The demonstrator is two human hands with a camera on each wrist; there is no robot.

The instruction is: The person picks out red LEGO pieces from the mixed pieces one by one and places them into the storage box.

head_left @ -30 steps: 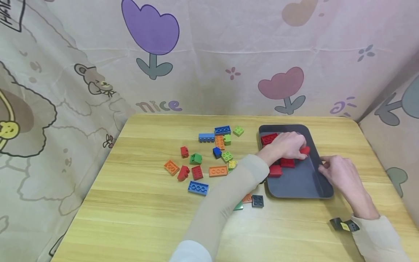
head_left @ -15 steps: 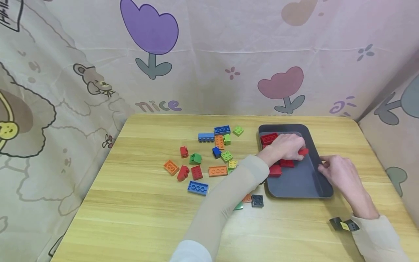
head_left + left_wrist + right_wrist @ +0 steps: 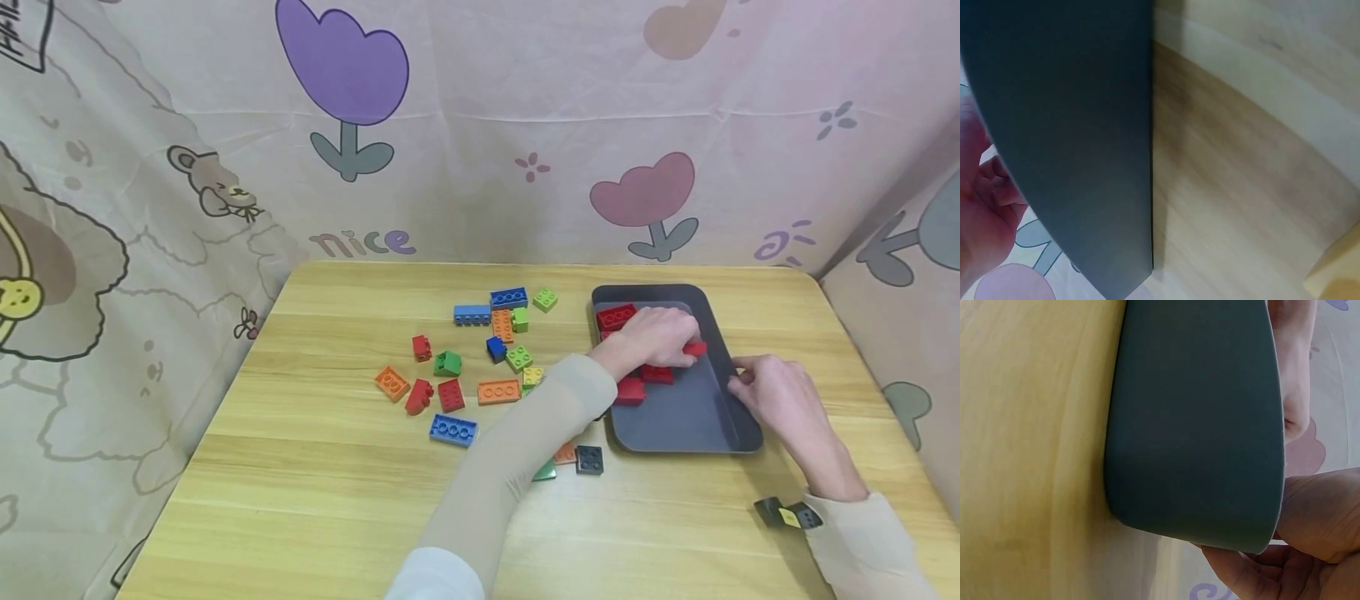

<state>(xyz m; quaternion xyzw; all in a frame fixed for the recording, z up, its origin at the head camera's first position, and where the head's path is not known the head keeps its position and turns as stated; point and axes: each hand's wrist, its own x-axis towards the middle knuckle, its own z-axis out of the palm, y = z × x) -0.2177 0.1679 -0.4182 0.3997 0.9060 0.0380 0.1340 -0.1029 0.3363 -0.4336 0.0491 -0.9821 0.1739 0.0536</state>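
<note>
My left hand (image 3: 663, 333) reaches into a dark grey tray (image 3: 701, 421) and pinches a red toy brick (image 3: 696, 348); the palm hides part of it. More red bricks (image 3: 630, 391) lie along the tray's left side under that hand. In the left wrist view the tray's outer wall (image 3: 1079, 150) hides the bricks, with the fingers of my left hand (image 3: 991, 206) behind it. My right hand (image 3: 783, 398) holds the tray's right rim. The right wrist view shows its thumb and fingers on either side of the wall's edge (image 3: 1210, 506).
Loose bricks lie left of the tray, among them a blue brick (image 3: 453, 430), an orange brick (image 3: 498, 392) and a green brick (image 3: 447, 363). A black brick (image 3: 589, 460) is near the tray's front corner. A patterned curtain (image 3: 480, 183) rises behind the wooden table (image 3: 300, 500).
Almost nothing moves. My left hand and the red brick have shifted very slightly within the tray; the right hand stays on the rim.
</note>
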